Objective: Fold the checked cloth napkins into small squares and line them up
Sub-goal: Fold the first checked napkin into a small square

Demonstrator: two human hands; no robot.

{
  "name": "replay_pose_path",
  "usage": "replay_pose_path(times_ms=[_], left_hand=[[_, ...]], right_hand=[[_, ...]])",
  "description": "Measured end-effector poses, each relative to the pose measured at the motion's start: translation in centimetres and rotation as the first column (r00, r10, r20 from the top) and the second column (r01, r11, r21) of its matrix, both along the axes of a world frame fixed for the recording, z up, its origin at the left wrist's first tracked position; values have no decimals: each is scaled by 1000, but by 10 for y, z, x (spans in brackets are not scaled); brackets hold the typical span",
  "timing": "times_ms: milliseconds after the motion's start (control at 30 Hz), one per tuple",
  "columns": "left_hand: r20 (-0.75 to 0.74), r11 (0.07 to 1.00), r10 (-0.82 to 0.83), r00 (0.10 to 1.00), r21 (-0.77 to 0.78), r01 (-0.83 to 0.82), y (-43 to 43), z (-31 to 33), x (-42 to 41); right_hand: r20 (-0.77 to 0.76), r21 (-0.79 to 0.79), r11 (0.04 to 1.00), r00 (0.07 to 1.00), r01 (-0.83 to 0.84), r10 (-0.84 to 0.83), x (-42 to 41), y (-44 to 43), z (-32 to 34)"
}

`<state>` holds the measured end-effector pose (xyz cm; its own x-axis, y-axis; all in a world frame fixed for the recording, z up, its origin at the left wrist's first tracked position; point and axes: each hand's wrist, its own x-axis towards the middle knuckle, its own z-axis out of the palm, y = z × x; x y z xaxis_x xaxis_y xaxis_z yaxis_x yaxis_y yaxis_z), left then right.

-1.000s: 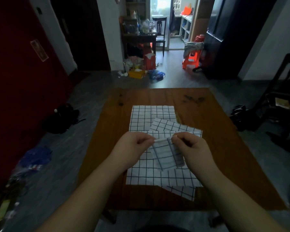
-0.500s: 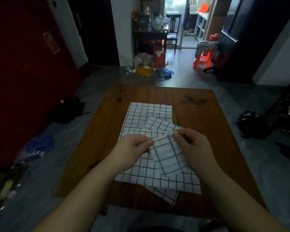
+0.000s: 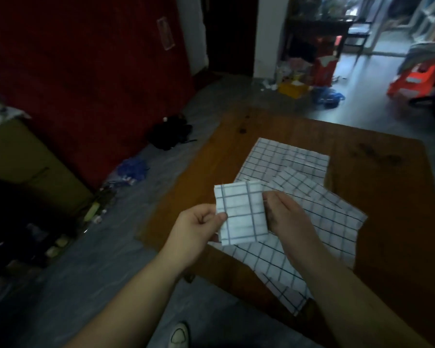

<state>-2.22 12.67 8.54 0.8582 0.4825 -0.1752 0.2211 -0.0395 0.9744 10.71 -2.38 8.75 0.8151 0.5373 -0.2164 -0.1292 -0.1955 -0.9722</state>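
Observation:
A small folded square of white checked napkin (image 3: pixel 241 212) is held up in the air above the left part of the wooden table (image 3: pixel 377 177). My left hand (image 3: pixel 199 228) pinches its lower left edge. My right hand (image 3: pixel 285 217) grips its right edge, fingers behind the cloth. Under both hands several unfolded checked napkins (image 3: pixel 319 212) lie spread and overlapping on the table, one corner hanging over the near edge.
The table's left edge runs just below my left hand. On the floor to the left are a black bag (image 3: pixel 170 133), a blue bundle (image 3: pixel 132 169) and a cardboard box (image 3: pixel 23 167). A red plastic stool (image 3: pixel 417 79) stands at the far right.
The camera has swung left, so the table now sits to the right. Both hands have carried the folded square leftward, and it now shows flat and squared.

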Motion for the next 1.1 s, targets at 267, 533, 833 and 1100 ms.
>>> replay_pose_path(times_ms=[267,533,833,1100], left_hand=[[-41,920,378,925,-98,-380,73,-4,-77],[1,849,515,857,-143,-509,178,-12,-178],[72,760,643,762,-185,-623,343,-3,-330],[84,737,675,733,-119,-665,455,5,-384]], right_hand=[[84,-190,912,919,-364,384,-55,97,-6],[50,-211,859,873,-466,486,-137,237,-8],[54,-248,762,777,-598,627,-273,437,4],[95,-264,720,725,-642,682,-327,553,7]])
